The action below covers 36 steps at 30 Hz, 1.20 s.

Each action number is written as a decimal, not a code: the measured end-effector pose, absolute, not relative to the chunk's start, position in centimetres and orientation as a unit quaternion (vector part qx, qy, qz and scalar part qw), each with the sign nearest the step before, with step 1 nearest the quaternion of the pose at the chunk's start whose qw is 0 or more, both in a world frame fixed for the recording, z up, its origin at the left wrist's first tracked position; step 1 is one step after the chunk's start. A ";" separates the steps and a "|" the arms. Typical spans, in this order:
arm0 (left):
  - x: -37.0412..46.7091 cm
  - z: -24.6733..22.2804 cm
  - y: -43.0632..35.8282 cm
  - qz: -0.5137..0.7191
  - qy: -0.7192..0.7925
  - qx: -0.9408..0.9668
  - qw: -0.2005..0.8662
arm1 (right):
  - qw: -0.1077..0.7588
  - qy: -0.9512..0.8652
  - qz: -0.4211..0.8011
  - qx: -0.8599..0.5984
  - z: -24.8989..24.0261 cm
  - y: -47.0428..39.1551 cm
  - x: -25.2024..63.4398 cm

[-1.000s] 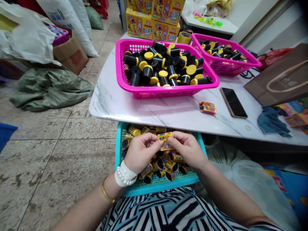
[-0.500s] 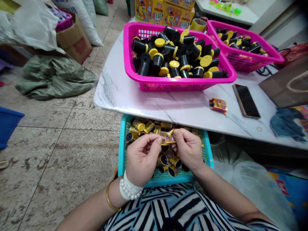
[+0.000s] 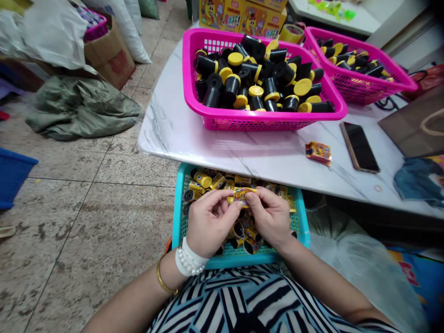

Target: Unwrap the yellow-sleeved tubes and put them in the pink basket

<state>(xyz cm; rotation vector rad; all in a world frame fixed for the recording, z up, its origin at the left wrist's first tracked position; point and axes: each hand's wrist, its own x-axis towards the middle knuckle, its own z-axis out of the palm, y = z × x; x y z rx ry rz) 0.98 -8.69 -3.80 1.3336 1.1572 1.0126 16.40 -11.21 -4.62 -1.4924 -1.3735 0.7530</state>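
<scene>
Both forearms bare, no sleeves reaching the wrists. Left hand (image 3: 210,222) side: white pearl-bead bracelet (image 3: 189,261), multi-strand, snug at the wrist. Just behind it up the forearm, thin plain gold bangle (image 3: 163,280). Right hand (image 3: 270,217): no jewellery visible on wrist or fingers. Garment (image 3: 249,300) over lap/torso at the bottom edge: black-and-white stripes with pale blue bands, stripes running at mixed angles. Fingernails too small to judge.
</scene>
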 end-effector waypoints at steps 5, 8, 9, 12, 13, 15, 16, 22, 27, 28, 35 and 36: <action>0.3 -4.0 -7.7 0.446 0.493 0.535 0.522 | 0.466 -0.631 0.277 -0.555 -4.1 -11.0 16.4; -0.5 -3.8 -7.4 0.457 0.507 0.529 0.504 | 0.455 -0.631 0.278 -0.563 -3.7 -10.6 16.3; -0.7 -3.8 -7.4 0.449 0.509 0.525 0.513 | 0.452 -0.634 0.273 -0.565 -3.7 -10.3 16.2; -1.1 -4.0 -7.4 0.433 0.515 0.487 0.557 | 0.445 -0.664 0.233 -0.554 -3.4 -9.6 15.9; -1.2 -4.1 -7.4 0.425 0.516 0.470 0.577 | 0.440 -0.678 0.220 -0.546 -3.2 -9.4 15.8; -1.4 -4.2 -7.4 0.407 0.517 0.432 0.617 | 0.428 -0.710 0.205 -0.521 -2.5 -9.0 15.7; -1.5 -4.2 -7.4 0.398 0.515 0.415 0.636 | 0.420 -0.726 0.205 -0.504 -2.0 -8.6 15.8; -1.8 -3.3 -7.3 0.403 0.499 0.349 0.684 | 0.432 -0.752 0.076 -0.493 4.0 -2.2 17.8; -2.2 -2.4 -6.1 0.387 0.462 0.277 0.748 | 0.242 -0.851 -0.090 -0.458 8.4 6.8 17.9; -2.4 -2.2 -5.8 0.386 0.455 0.261 0.759 | 0.181 -0.888 -0.102 -0.410 8.8 8.3 17.7; -3.8 -2.2 -5.0 0.414 0.392 0.182 0.801 | 0.138 -0.948 0.004 -0.286 9.5 11.9 17.8; -3.9 -2.3 -5.1 0.417 0.390 0.171 0.803 | 0.190 -0.934 0.032 -0.302 9.4 10.9 18.1</action>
